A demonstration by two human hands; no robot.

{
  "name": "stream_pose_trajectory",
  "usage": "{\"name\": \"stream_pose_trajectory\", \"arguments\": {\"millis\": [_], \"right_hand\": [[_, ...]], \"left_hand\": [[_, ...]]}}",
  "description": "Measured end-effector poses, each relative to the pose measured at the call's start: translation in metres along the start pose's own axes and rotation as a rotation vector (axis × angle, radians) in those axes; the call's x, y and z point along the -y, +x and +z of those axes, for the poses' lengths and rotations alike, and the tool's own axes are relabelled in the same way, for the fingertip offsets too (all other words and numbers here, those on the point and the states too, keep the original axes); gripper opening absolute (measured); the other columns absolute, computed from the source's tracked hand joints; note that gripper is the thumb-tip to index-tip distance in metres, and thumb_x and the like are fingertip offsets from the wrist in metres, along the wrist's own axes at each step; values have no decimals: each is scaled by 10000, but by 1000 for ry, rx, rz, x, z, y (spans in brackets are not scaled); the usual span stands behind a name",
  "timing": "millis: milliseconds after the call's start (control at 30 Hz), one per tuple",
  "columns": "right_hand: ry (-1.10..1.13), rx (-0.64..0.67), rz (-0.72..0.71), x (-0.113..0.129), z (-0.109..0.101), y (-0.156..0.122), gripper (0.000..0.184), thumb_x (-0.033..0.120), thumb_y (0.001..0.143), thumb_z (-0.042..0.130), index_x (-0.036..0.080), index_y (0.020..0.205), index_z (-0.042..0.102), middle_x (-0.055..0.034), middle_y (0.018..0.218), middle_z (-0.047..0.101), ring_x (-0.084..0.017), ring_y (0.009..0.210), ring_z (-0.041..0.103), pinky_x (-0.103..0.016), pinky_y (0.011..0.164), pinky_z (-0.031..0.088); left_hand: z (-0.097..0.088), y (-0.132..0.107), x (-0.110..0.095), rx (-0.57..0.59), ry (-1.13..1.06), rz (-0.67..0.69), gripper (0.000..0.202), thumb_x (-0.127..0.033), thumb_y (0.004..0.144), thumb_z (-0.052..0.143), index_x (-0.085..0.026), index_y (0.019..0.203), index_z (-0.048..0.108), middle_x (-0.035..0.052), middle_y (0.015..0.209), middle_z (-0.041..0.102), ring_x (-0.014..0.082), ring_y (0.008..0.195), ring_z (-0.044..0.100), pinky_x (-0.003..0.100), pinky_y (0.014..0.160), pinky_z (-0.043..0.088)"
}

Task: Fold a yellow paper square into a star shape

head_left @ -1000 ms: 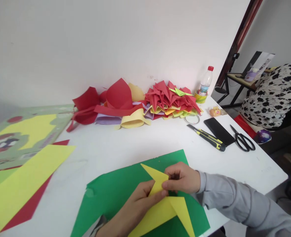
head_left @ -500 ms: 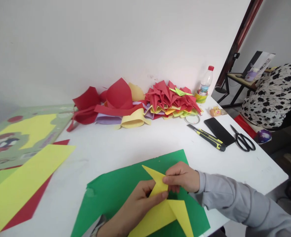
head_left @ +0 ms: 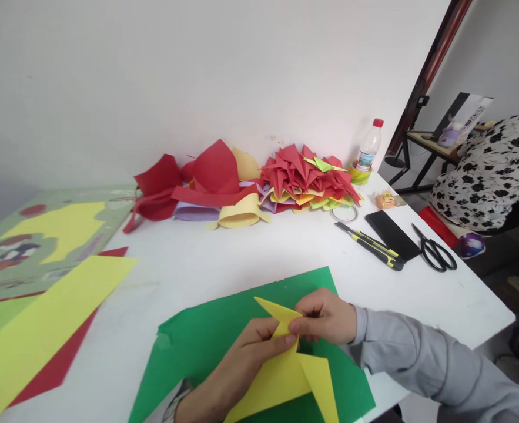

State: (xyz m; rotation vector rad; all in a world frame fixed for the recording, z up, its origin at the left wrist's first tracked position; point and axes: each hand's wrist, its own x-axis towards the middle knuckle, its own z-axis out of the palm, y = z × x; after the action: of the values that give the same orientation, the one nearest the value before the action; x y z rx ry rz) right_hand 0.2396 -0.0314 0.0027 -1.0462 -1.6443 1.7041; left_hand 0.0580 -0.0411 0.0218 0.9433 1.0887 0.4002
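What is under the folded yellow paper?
A green sheet lies beneath the yellow paper, on the white table. Whatever lies directly under the paper and the left hand is covered.

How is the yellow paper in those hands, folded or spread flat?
Folded: the yellow paper shows angled flaps and pointed tips, pinched by the left hand and right hand.

White bench (head_left: 224, 252) is lying open in a band between green sheet (head_left: 193, 341) and paper pile (head_left: 217, 170). Wall (head_left: 197, 76) is closing the back. Cutter (head_left: 369, 245), black slab (head_left: 391, 234) and scissors (head_left: 427, 247) are crowding the right; long yellow strip (head_left: 60, 326) is blocking the left. Left fingers (head_left: 279, 347), right fingers (head_left: 305, 325) and folded yellow paper (head_left: 281, 382) are filling room over green sheet.
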Motion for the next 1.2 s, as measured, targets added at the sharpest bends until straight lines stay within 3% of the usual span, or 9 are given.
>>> {"name": "stream_pose_trajectory", "arguments": {"millis": [200,367,633,767,867,933,1100,1200], "right_hand": [[139,-26,56,2,1,0,660,816,671,609,161,609,555,40,520,528,-62,421,461,-204,414,379],[183,-34,68,2,2,1,667,815,636,638,153,600,566,42,512,530,-58,413,461,-203,416,384],[150,-27,69,5,0,-1,665,819,636,626,161,596,538,50,512,535,-59,419,478,-194,413,385],[154,-53,54,5,0,-1,639,787,631,667,167,578,525,59,490,520,-58,410,472,-189,400,364],[215,-150,45,4,0,1,621,773,624,689,170,593,546,59,476,525,-60,395,460,-192,393,354],[266,-237,39,4,0,2,611,765,615,704,171,609,561,57,475,538,-62,389,458,-193,392,349],[325,-440,-47,2,-5,6,568,719,644,723,167,621,592,43,469,564,-65,379,457,-198,398,342],[332,-532,-90,1,-10,8,545,698,688,704,179,614,559,56,474,555,-55,384,448,-194,416,347]], "left_hand": [[2,-3,-4,-109,2,13,372,-530,537,796,-184,566,664,-17,556,571,138,537,496,247,523,403],[-3,-3,-3,-227,70,71,338,-540,544,777,-215,570,690,35,713,662,225,728,586,293,654,484],[-4,-6,-8,-142,231,89,414,-623,634,679,-214,575,712,48,771,646,243,820,571,295,725,467],[-3,-1,-4,-26,108,60,463,-642,619,724,-180,643,707,-1,637,564,148,614,484,245,562,396],[-5,2,-2,134,38,49,470,-605,611,780,-166,767,718,-21,619,571,111,554,462,221,521,359],[-8,4,-2,166,10,52,464,-570,613,804,-165,822,720,-3,681,635,125,596,526,221,553,394],[-15,5,-7,136,-23,122,387,-493,638,814,-152,797,723,14,685,663,134,579,563,238,552,438],[-22,8,-11,10,-76,211,337,-436,592,848,-152,698,702,-6,638,619,121,563,542,237,544,457]]}}
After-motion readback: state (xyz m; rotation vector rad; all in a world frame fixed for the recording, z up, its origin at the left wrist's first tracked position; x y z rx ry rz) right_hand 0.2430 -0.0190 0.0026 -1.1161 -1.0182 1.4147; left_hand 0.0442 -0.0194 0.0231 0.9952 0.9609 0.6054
